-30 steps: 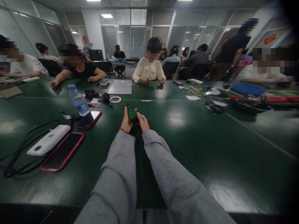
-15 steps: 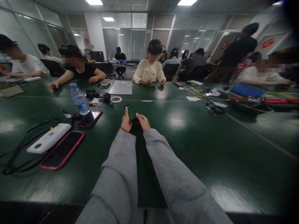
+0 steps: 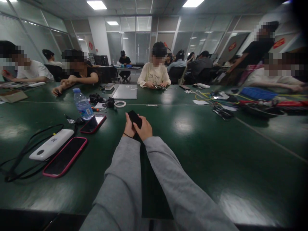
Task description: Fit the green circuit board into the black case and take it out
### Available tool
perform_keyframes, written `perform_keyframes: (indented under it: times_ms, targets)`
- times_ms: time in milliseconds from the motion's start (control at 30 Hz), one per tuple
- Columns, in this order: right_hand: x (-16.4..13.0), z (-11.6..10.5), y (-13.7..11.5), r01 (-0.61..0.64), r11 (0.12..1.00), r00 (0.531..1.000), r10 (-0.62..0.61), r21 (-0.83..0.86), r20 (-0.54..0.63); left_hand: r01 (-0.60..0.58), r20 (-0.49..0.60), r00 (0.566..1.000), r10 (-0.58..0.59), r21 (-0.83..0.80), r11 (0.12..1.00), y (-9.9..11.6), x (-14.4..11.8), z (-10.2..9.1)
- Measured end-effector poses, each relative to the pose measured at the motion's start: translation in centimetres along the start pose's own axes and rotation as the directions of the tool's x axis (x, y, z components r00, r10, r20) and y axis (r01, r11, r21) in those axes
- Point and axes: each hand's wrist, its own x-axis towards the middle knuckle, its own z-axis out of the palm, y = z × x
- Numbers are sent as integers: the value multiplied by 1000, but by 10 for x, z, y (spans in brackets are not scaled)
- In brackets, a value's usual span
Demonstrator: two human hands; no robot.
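Both of my hands hold one small flat device (image 3: 134, 117) above the dark green table (image 3: 192, 150), straight ahead of me. Its face looks black now. My left hand (image 3: 129, 127) grips its left side from below. My right hand (image 3: 144, 129) wraps around its right side, fingers across the lower part. Grey sleeves cover both forearms.
To my left lie a pink-cased phone (image 3: 64, 156), a white power bank (image 3: 51, 144) with black cable, a second phone (image 3: 93, 123), a water bottle (image 3: 82, 104) and a tape ring (image 3: 119, 104). Tools and cables (image 3: 223, 110) clutter the right. Several people sit around the table.
The device showed a green face before and now shows a black one. My right hand has closed further over it, and both hands shifted slightly.
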Motion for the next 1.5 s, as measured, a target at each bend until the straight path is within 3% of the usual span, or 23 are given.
perform_keyframes:
  times_ms: [100,267,500,667,933,1167,1333,1500]
  targets:
    - [0,1,-5,179,980,984,-177,-83,32,-12,47,999,17,-101,995,6,-2,-2]
    - [0,-2,-9,226,966,974,-222,-129,44,-42,-1,999,42,-131,990,7,-3,-3]
    - [-1,-3,-8,163,981,986,-159,-108,43,-6,66,998,12,-97,995,3,-4,-10]
    - [-4,-3,-11,147,988,984,-140,-54,112,49,108,993,-41,-72,996,5,-4,-10]
    - [-4,-4,-12,21,1000,996,-19,-21,88,124,77,988,-134,123,985,7,-7,2]
    - [-1,-4,-11,-46,999,992,46,-8,118,113,28,993,-118,134,984,8,-5,2]
    - [-1,-8,-16,19,1000,1000,-19,-21,24,81,100,991,-88,66,995,9,0,0]
    - [1,-12,-13,-12,1000,979,10,-7,-205,-37,35,999,38,-46,998,10,13,-11]
